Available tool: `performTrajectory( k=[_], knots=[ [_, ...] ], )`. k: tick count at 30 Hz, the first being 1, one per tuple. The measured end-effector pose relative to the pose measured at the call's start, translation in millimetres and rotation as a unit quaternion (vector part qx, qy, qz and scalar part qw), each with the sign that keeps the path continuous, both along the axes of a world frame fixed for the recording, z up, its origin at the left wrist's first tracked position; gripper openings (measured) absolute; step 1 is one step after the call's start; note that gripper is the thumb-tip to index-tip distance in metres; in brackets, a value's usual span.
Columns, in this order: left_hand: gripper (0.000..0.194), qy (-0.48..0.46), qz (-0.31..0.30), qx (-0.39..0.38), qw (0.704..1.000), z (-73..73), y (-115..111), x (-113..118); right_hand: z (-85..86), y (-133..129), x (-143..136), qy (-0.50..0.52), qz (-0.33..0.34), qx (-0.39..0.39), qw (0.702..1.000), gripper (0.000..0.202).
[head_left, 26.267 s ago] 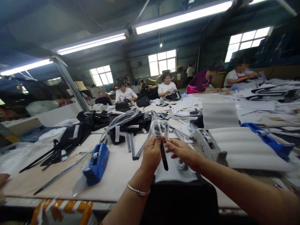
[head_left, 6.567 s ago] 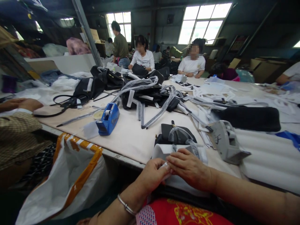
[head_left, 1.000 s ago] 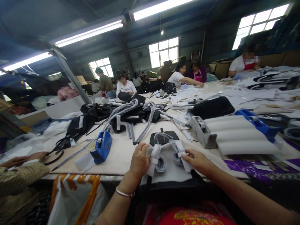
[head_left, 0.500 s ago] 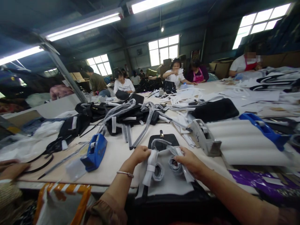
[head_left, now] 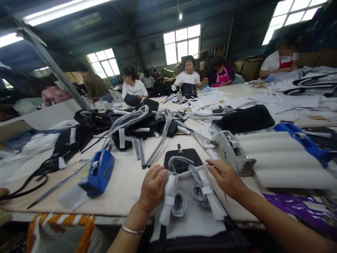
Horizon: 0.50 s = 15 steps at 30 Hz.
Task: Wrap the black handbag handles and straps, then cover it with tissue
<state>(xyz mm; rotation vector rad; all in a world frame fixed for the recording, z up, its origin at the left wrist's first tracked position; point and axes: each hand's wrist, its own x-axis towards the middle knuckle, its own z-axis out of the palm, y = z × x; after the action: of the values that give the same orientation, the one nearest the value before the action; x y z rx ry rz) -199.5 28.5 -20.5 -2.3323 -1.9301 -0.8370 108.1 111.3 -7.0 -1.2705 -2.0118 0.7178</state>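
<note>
A black bag lies at the table's front edge, its front covered by a white sheet. On the sheet are two plastic-wrapped straps, the left strap and the right strap, coiled and bound with white wrap. The bag's black flap, with a gold-coloured clasp, lies flat beyond them. My left hand is closed along the bag's upper left edge, fingertips partly hidden. At the upper right corner, my right hand is open, fingers stretched out beside the edge.
A blue tape dispenser stands left, a grey dispenser right. White foam sheets and another blue dispenser lie farther right. Black bags are heaped ahead. An orange-taped bag hangs below. Several people sit across the table.
Both hands have let go of the wrapped straps and moved outward to the bag's upper sides. The right fingers have straightened. The camera view has shifted slightly.
</note>
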Motion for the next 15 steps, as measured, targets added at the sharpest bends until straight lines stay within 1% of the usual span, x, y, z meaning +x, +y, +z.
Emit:
performTrajectory(
  k=[1,2,4,6,8,10,11,13,15],
  knots=[
    [0.037,0.005,-0.026,-0.021,0.999,-2.9,-0.3,-0.9,-3.7,3.5,-1.9,-0.001,0.015,0.024,1.000,0.036],
    [0.041,0.011,-0.044,-0.060,0.997,-5.4,0.6,-1.1,-9.0,5.8,-4.7,-0.005,0.034,0.041,0.999,0.033],
    [0.048,0.027,-0.053,-0.159,0.985,-9.0,4.5,0.4,-23.4,6.8,-10.9,-0.015,0.066,0.047,0.997,0.030],
    [0.057,0.041,-0.049,-0.240,0.969,-9.9,9.5,2.8,-39.5,5.0,-14.6,-0.022,0.071,0.037,0.997,0.030],
    [0.063,0.043,-0.053,-0.272,0.960,-8.5,14.0,3.8,-52.3,4.0,-14.0,-0.024,0.064,0.028,0.997,0.032],
    [0.059,0.030,-0.062,-0.265,0.962,-5.5,16.2,2.8,-57.5,4.8,-9.5,-0.016,0.065,0.023,0.997,0.034],
    [0.055,0.019,-0.061,-0.248,0.967,-3.3,15.4,2.0,-56.3,5.2,-6.3,-0.010,0.065,0.021,0.998,0.035],
    [0.048,-0.006,-0.037,-0.184,0.982,3.3,8.3,1.8,-45.8,2.7,0.9,0.006,0.047,0.027,0.999,0.036],
    [0.044,-0.032,-0.003,-0.088,0.996,13.9,-6.7,5.8,-26.8,-6.9,7.6,0.020,0.020,0.042,0.999,0.037]
  ],
)
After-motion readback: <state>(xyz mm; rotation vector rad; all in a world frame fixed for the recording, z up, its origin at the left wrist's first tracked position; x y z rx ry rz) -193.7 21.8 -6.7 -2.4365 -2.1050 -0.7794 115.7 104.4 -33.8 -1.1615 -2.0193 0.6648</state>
